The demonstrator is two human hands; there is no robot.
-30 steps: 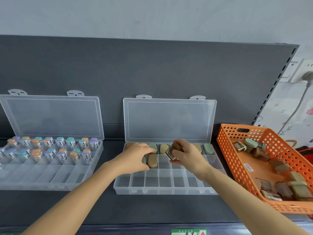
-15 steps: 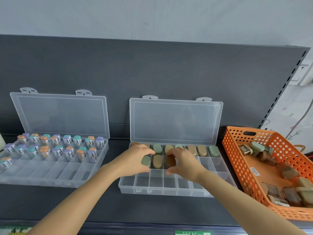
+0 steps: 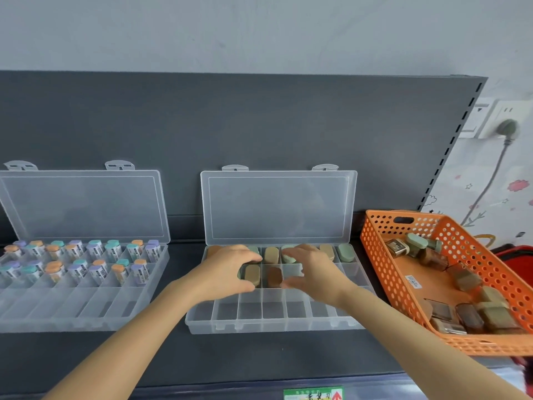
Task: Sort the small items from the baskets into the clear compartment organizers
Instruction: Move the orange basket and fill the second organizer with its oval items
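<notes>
Two rows of the middle organizer (image 3: 271, 323) already carry stock. The back row is filled with capped oval pieces, and the second row holds a tan piece (image 3: 252, 275) and, just beside it on the right, a brown piece (image 3: 274, 277). Each stands in its own compartment with its long axis running away from us, front to back.

The brown piece lies between our two hands. Our right hand (image 3: 315, 274) hangs just to its right, fingers relaxed and spread from the thumb, with nothing in it. Our left hand (image 3: 225, 271) arches over the left end of that row, thumb and fingers apart. A sliver of green shows under it, and we cannot tell whether the hand grips that piece or only rests there.

The empty compartment (image 3: 292, 271) right of the brown piece sits directly under our right hand, so we judge it the likely next slot.

What the next move turns on is the orange basket (image 3: 383, 272). It stands well to the right of both hands, just beside the organizer, with loose pieces (image 3: 497, 316) scattered at all angles. The right hand is plainly nearer, and a fetched piece would need turning front to back to fit.

Farther left, a second organizer (image 3: 86, 319) holds small capped vials (image 3: 98, 269).
</notes>
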